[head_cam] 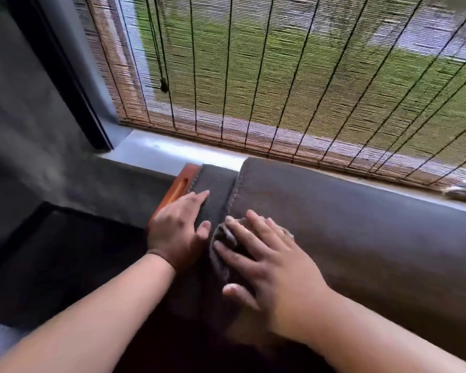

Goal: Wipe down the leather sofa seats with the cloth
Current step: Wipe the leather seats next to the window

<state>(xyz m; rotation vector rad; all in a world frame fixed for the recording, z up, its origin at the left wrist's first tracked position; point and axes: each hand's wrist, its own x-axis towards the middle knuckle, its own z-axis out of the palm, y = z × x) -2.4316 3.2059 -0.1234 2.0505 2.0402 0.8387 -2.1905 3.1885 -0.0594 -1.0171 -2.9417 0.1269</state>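
Note:
A dark brown leather sofa back cushion (361, 224) runs along under the window. A narrower dark side cushion (213, 195) stands against a wooden armrest (180, 187) at its left end. My left hand (178, 230) rests on that side cushion with straight fingers, its palm over the wooden edge. My right hand (269, 267) lies flat with spread fingers on a crumpled grey cloth (221, 238), pressing it against the sofa at the seam between the two cushions. Most of the cloth is hidden under my right hand.
A bamboo roller blind (280, 76) with a hanging cord (163, 84) covers the window behind the sofa. A grey window sill (159, 149) runs along the back. A dark grey wall (24, 117) and a dark surface (65, 265) lie to the left.

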